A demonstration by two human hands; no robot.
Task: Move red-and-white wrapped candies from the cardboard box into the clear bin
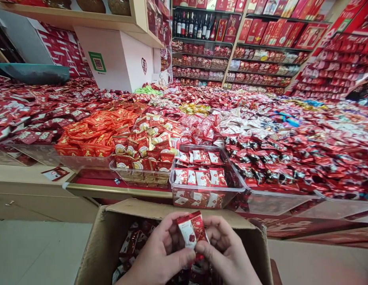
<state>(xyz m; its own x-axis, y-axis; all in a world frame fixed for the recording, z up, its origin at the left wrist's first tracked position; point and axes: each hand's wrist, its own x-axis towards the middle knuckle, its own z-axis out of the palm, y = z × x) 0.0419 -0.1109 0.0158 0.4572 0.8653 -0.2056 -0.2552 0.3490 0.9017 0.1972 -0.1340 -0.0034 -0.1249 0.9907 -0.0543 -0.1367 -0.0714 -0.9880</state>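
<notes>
Both my hands hold one red and white candy packet (189,229) over an open cardboard box (93,245). My left hand (160,249) grips its left side, thumb along the lower edge. At the lower right of the packet, my right hand (225,249) pinches with thumb and fingers. Inside the box lie more wrapped packets (133,241), partly hidden by my hands. Just beyond the box stands a clear plastic bin (207,192), with similar red and white packets (203,178) set upright in rows.
Left of that bin is another clear bin with durian packets (142,154), then orange-red packets (91,132). Dark red packets (267,162) heap up on the right. A single packet (55,173) lies on the counter ledge. A white pillar (112,59) and stocked shelves (201,47) stand behind.
</notes>
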